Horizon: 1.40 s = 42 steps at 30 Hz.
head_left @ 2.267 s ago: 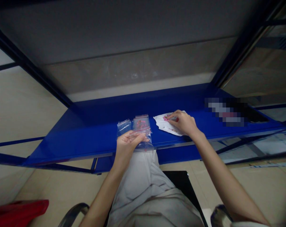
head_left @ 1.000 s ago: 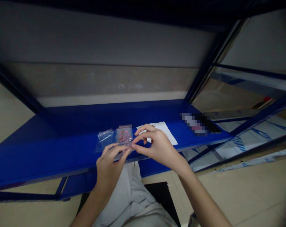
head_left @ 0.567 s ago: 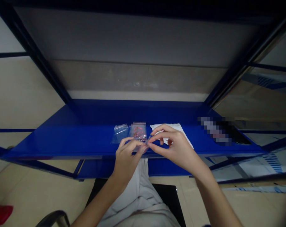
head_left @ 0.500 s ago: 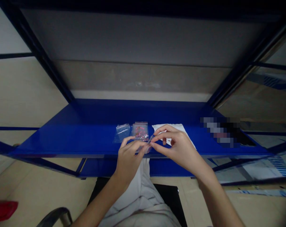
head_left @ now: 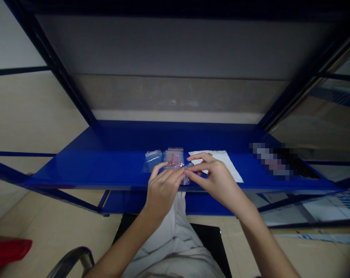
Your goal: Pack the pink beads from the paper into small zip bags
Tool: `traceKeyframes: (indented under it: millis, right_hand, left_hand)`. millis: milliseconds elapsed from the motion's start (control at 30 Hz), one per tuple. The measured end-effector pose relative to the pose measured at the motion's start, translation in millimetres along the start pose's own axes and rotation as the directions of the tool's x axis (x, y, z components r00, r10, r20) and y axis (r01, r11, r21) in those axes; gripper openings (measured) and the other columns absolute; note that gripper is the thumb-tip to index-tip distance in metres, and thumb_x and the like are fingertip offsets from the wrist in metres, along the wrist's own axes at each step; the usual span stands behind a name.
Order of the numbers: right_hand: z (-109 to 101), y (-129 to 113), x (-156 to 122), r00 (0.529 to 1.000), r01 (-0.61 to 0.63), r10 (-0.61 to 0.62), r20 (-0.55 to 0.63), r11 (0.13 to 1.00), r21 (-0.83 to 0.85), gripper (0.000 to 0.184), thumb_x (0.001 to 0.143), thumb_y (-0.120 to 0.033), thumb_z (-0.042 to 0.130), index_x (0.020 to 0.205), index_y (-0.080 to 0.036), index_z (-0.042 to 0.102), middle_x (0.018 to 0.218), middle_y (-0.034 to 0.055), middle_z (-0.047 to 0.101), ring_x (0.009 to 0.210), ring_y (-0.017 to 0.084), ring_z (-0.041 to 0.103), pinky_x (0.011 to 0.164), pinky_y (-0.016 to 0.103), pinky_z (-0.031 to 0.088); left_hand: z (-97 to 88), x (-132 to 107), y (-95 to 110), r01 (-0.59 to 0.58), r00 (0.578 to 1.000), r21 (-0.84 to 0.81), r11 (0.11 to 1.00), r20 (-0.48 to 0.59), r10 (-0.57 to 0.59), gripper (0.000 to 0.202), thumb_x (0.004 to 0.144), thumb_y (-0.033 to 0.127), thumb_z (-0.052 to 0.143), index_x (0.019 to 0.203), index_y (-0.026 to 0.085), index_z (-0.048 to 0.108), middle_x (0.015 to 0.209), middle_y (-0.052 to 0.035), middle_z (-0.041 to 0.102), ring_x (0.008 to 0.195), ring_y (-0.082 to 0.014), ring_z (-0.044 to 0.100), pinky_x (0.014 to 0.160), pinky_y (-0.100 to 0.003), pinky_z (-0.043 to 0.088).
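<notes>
Between my two hands, over the front edge of the blue shelf, is a small clear plastic zip bag [head_left: 186, 180]. My left hand [head_left: 164, 187] pinches it from the left, and my right hand [head_left: 208, 172] grips its right side between thumb and fingertips. Fingers cover much of the bag, so its contents are hard to make out. Just beyond my left fingers lie zip bags with small pink pieces [head_left: 175, 156]. A clear zip bag [head_left: 153, 160] rests to their left. Partly behind my right hand is a white sheet [head_left: 228, 164], with a small brownish item on it.
The blue shelf [head_left: 85, 162] has upright posts at both sides and a wall behind. A dark, partly pixelated flat object [head_left: 305, 170] lies at its right end. Below are a lower blue shelf [head_left: 122, 202], a chair armrest [head_left: 73, 260] and something red [head_left: 11, 249] on the floor.
The whole view has shifted slightly to the right. My fingers have changed their hold a little, and the bag between them now hangs flatter and shows more of its surface.
</notes>
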State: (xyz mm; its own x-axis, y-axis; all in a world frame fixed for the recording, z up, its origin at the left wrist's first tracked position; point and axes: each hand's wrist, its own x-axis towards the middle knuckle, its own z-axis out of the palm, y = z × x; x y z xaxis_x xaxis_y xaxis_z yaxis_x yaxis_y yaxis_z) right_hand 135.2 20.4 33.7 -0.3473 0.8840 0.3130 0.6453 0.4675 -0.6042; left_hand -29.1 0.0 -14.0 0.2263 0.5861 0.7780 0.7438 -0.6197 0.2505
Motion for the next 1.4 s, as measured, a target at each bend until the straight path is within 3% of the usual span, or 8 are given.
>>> traceKeyframes:
  millis: [167,300,433,567,767,1067,1200,1400]
  right_hand:
    - [1,-1,0,0.999,0.038,-0.038,-0.002,0.999,-0.036,0.019,0.086,-0.027,0.055,0.086,-0.026,0.074,0.113,0.0041,0.063,0.096,0.020,0.062,0.086,0.035,0.047]
    - [-9,-2,-2,0.997,0.052,-0.051,0.053,0.999,-0.007,0.026,0.091,-0.033,0.047,0.098,-0.028,0.072,0.119,0.0038,0.060,0.106,0.020,0.058,0.084,0.032,0.048]
    - [-17,0,-3,0.995,0.048,-0.050,0.086,0.998,0.028,0.028,0.092,-0.038,0.045,0.101,-0.030,0.070,0.123,0.0028,0.057,0.106,0.018,0.057,0.081,0.028,0.048]
    - [-14,5,-3,0.981,0.084,-0.090,0.170,0.996,0.041,0.029,0.092,-0.039,0.044,0.101,-0.028,0.069,0.123,0.0034,0.056,0.110,0.019,0.056,0.089,0.031,0.045]
    - [-13,5,-4,0.991,0.072,-0.078,0.111,0.996,0.056,0.028,0.092,-0.038,0.044,0.102,-0.028,0.068,0.125,0.0035,0.055,0.107,0.019,0.057,0.085,0.031,0.047]
    - [-41,52,7,0.972,-0.122,0.103,-0.212,0.989,-0.078,0.019,0.085,-0.034,0.055,0.092,-0.025,0.071,0.096,0.0028,0.068,0.075,0.015,0.063,0.054,0.023,0.042]
    - [-32,90,10,0.950,-0.299,0.239,-0.201,0.881,-0.367,0.017,0.081,-0.025,0.057,0.088,-0.029,0.072,0.095,-0.0005,0.069,0.072,0.015,0.062,0.056,0.025,0.038]
    - [-6,114,14,0.916,-0.399,0.377,-0.136,0.822,-0.407,0.020,0.078,-0.029,0.060,0.094,-0.026,0.071,0.108,0.0029,0.067,0.090,0.022,0.063,0.066,0.028,0.042]
  left_hand:
    - [1.8,3,-1,0.011,0.999,-0.032,0.999,-0.036,-0.012,0.013,0.084,0.020,0.060,0.094,0.020,0.068,0.091,-0.0016,0.075,0.079,-0.0155,0.069,0.087,-0.034,0.046]
    - [-1.4,11,-3,0.204,0.974,-0.232,0.951,-0.051,-0.221,0.010,0.078,0.020,0.067,0.087,0.021,0.072,0.087,-0.0025,0.076,0.081,-0.0180,0.070,0.082,-0.032,0.050]
    - [-3.8,20,-4,0.488,0.866,-0.541,0.685,0.198,-0.460,0.011,0.077,0.024,0.066,0.083,0.019,0.074,0.087,-0.0031,0.076,0.081,-0.0191,0.070,0.078,-0.029,0.054]
    - [0.9,24,-5,0.637,0.761,-0.669,0.383,0.464,-0.454,0.016,0.078,0.027,0.063,0.084,0.015,0.073,0.085,-0.0050,0.075,0.075,-0.0196,0.071,0.068,-0.027,0.056]
    - [4.8,29,-10,0.675,0.730,-0.655,0.340,0.526,-0.437,0.024,0.079,0.036,0.061,0.084,0.015,0.073,0.083,-0.0062,0.075,0.074,-0.0198,0.071,0.070,-0.027,0.056]
    - [1.9,16,-22,0.726,0.537,-0.684,0.068,0.502,-0.678,0.032,0.078,0.042,0.062,0.083,0.011,0.067,0.077,-0.0080,0.074,0.062,-0.0211,0.071,0.061,-0.028,0.054]
    - [6.2,5,-20,0.715,0.540,-0.698,0.043,0.512,-0.668,0.030,0.076,0.038,0.066,0.092,0.012,0.064,0.081,-0.0076,0.074,0.067,-0.0221,0.072,0.065,-0.029,0.054]
    - [5.2,6,-10,0.738,0.535,-0.674,0.035,0.552,-0.640,0.028,0.067,0.028,0.075,0.086,0.012,0.063,0.085,-0.0091,0.075,0.069,-0.0215,0.072,0.071,-0.030,0.055]
